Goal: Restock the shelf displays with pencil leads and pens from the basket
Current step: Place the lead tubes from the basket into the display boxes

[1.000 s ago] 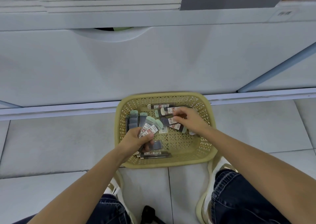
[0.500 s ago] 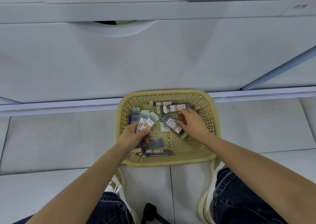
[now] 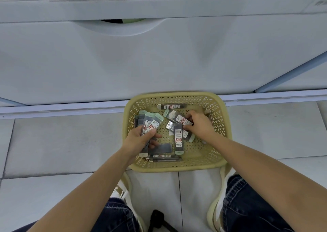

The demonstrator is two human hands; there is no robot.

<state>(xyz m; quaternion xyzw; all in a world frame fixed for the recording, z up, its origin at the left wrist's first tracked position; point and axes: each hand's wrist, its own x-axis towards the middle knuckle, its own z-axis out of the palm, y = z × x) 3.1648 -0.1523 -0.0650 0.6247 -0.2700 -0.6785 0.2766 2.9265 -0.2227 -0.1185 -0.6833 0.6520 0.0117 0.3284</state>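
One lead case [image 3: 178, 139], newly lengthwise, between right fingers [image 3: 190, 128]

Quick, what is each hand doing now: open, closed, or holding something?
Left hand: holds a bundle of lead cases.
Right hand: pinches one lead case in the basket.

The basket [image 3: 177, 164] sits on the floor [image 3: 53, 152] before the cabinet [image 3: 141, 63], lead packs [image 3: 169, 106] inside.

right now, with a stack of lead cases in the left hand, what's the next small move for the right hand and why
Probably lift the pencil lead case that the right hand pinches and carry it to the stack of lead cases in the left hand: that hand grips several already, and more lie loose in the basket.
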